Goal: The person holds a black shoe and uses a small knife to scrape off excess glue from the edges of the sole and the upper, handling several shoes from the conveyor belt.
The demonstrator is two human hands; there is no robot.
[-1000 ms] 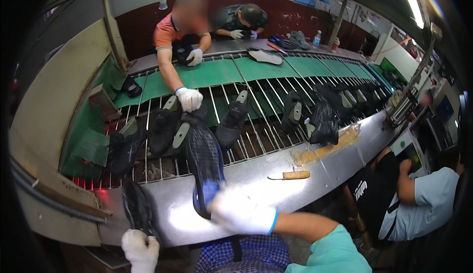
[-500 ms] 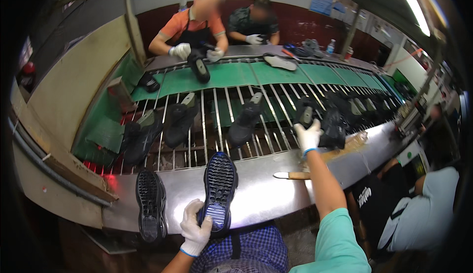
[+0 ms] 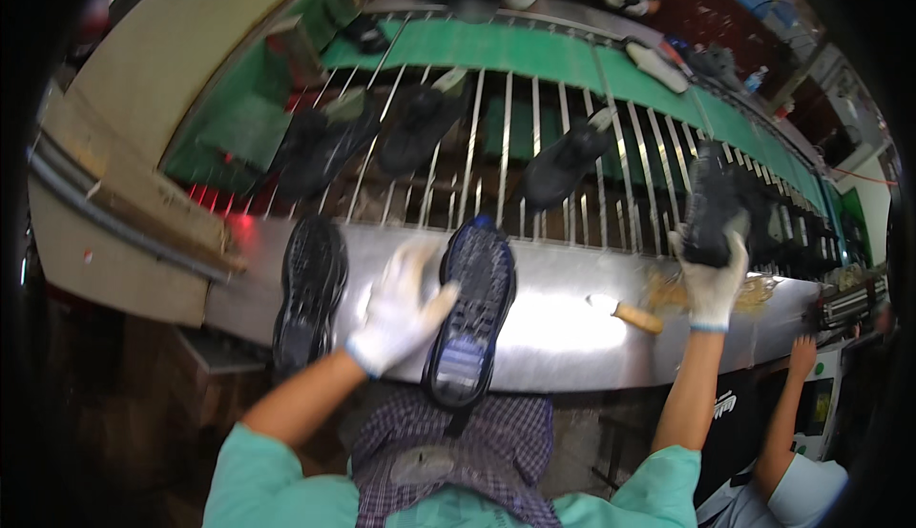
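Note:
Two black shoe soles lie tread up on the metal ledge in front of me. The right-hand sole (image 3: 477, 270) has a bluish clear patch at its heel, which hangs over the near edge; the other sole (image 3: 310, 285) is to its left. My gloved left hand (image 3: 399, 307) is between them, fingers apart, its thumb at the edge of the right-hand sole. At the right, my gloved right hand (image 3: 714, 266) grips a black shoe upper (image 3: 711, 199), standing it up above the ledge. A wooden-handled knife (image 3: 637, 317) lies on the ledge between my hands.
Beyond the ledge (image 3: 563, 356), a rack of metal bars (image 3: 506, 156) carries several black shoe uppers (image 3: 568, 165). A green belt (image 3: 477, 46) runs behind it, with a pale sole (image 3: 658, 65) on its far side. Two co-workers' gloved hands show at the back; another person's arm (image 3: 787, 404) is at lower right.
My right hand has taken hold of a shoe upper at the rack and lifted it upright. My left hand has shifted from the sole's heel up along its left side. The view has tilted down.

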